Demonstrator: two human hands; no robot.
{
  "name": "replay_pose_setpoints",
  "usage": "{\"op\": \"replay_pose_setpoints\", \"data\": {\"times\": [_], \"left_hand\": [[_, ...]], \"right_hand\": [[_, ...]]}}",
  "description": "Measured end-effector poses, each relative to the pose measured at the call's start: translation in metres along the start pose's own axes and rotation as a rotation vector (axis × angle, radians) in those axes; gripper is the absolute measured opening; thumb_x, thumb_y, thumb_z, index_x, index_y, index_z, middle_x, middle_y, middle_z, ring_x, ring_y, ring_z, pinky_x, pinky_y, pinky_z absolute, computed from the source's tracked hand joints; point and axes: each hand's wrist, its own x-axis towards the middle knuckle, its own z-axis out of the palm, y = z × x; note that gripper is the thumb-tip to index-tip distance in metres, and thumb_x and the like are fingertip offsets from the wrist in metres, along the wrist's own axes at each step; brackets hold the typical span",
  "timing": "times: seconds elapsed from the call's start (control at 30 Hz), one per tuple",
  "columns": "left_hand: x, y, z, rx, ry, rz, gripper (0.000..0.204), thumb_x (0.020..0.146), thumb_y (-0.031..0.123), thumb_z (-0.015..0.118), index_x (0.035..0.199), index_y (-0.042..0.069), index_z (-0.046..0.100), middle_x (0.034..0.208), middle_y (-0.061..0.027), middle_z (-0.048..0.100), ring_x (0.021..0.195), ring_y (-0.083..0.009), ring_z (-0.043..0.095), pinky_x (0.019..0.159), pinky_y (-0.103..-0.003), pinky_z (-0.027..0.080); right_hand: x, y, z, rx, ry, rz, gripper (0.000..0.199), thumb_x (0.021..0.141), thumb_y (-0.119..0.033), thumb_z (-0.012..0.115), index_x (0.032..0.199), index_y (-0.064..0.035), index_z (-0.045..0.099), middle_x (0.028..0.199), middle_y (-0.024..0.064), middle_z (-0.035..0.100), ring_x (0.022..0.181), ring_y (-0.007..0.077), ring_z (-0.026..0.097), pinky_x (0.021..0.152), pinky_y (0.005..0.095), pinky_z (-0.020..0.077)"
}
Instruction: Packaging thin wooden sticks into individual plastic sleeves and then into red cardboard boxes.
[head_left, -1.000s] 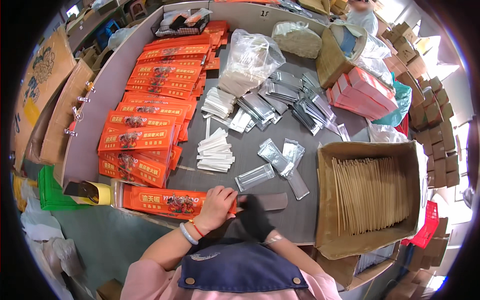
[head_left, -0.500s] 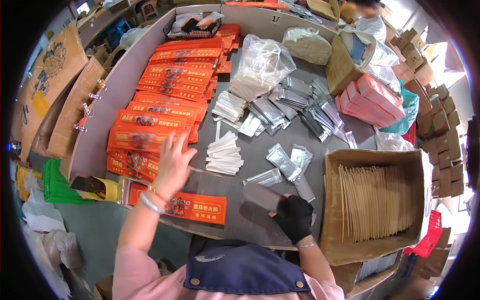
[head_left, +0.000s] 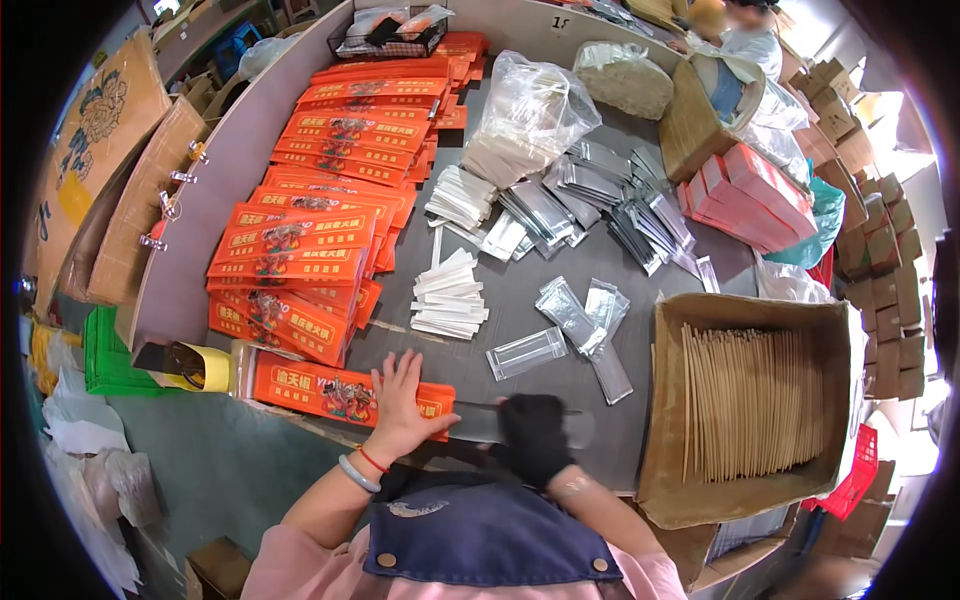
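My left hand (head_left: 402, 410), bare, lies with fingers spread on the right half of a long red printed sleeve (head_left: 310, 388) at the table's near edge. In a black fingerless-looking glove, my right hand (head_left: 537, 435) is closed on a flat clear plastic packet (head_left: 477, 423), blurred by motion. The packet's left end meets the sleeve's right end; whether it is inside cannot be made out. Several similar clear packets (head_left: 570, 315) lie beyond my right hand. A stack of white paper-wrapped strips (head_left: 450, 297) sits beyond my left hand.
Overlapping red sleeves (head_left: 290, 250) fill the table's left side. A cardboard box (head_left: 665, 400) of thin wooden sticks (head_left: 755, 400) stands at right. Farther back are a clear bag (head_left: 530, 110), silvery packets (head_left: 650, 220) and pink packs (head_left: 745, 200). Another person (head_left: 750, 45) is at far right.
My left hand has come down from the sleeve pile onto the near sleeve. My right hand has moved left with the clear packet, up to that sleeve's end.
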Motion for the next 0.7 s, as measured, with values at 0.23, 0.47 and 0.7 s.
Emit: {"op": "replay_pose_setpoints", "data": {"times": [0.23, 0.47, 0.7], "left_hand": [[0.067, -0.006, -0.003, -0.027, 0.114, 0.285, 0.046, 0.071, 0.024, 0.078, 0.112, 0.006, 0.065, 0.118, -0.0150, 0.057, 0.114, -0.0365, 0.051, 0.096, -0.048, 0.042], [0.113, -0.023, 0.001, 0.163, 0.172, 0.503, 0.007, 0.076, 0.010, 0.070, 0.081, 0.010, 0.065, 0.077, -0.0066, 0.058, 0.079, -0.0301, 0.058, 0.070, -0.043, 0.044], [0.116, -0.006, -0.011, 0.082, 0.199, 0.471, 0.004, 0.080, 0.011, 0.067, 0.077, 0.009, 0.065, 0.079, -0.0073, 0.062, 0.079, -0.0290, 0.059, 0.070, -0.041, 0.044]], "right_hand": [[-0.018, 0.085, -0.017, -0.024, 0.380, 0.246, 0.076, 0.071, -0.045, 0.079, 0.134, -0.0107, 0.052, 0.130, 0.0151, 0.055, 0.124, 0.0351, 0.048, 0.101, 0.0488, 0.0349], [-0.133, 0.242, -0.061, -0.617, 0.526, 1.131, 0.069, 0.085, -0.048, 0.064, 0.131, 0.0020, 0.050, 0.139, 0.0226, 0.048, 0.127, 0.0388, 0.044, 0.099, 0.0565, 0.0345], [-0.099, 0.197, -0.046, -0.434, 0.530, 1.230, 0.064, 0.085, -0.049, 0.062, 0.122, 0.0036, 0.055, 0.118, 0.0228, 0.060, 0.105, 0.0395, 0.058, 0.086, 0.0552, 0.0419]]}}
